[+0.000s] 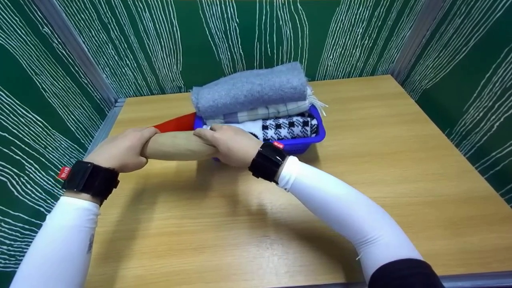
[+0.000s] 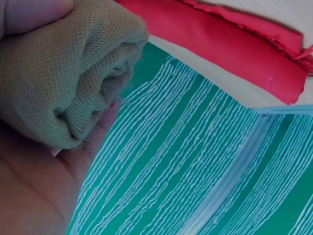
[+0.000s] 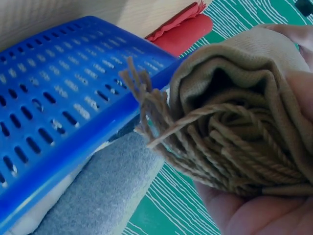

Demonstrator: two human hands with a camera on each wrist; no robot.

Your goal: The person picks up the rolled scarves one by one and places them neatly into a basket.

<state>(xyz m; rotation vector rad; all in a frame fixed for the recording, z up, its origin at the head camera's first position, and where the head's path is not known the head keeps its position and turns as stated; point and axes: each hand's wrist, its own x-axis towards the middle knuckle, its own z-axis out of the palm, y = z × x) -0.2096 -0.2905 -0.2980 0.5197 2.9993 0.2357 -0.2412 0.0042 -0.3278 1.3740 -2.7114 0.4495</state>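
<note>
A rolled beige scarf [image 1: 178, 146] is held level above the wooden table [image 1: 360, 168], just in front of a blue plastic basket [image 1: 308, 142]. My left hand [image 1: 122, 150] grips its left end [image 2: 63, 73]. My right hand [image 1: 230, 144] grips its right end, where the fringe [image 3: 156, 117] sticks out of the roll [image 3: 234, 132] close to the basket's perforated wall [image 3: 63, 112]. The basket holds a stack of folded cloths: a grey one [image 1: 250, 90] on top, a pale checked one [image 1: 268, 112] and a black-and-white patterned one [image 1: 286, 128] below.
A red cloth [image 1: 176, 123] lies on the table left of the basket, also seen as a red cloth [image 2: 225, 44] in the left wrist view. Green walls with white lines [image 1: 48, 80] close in the table on three sides.
</note>
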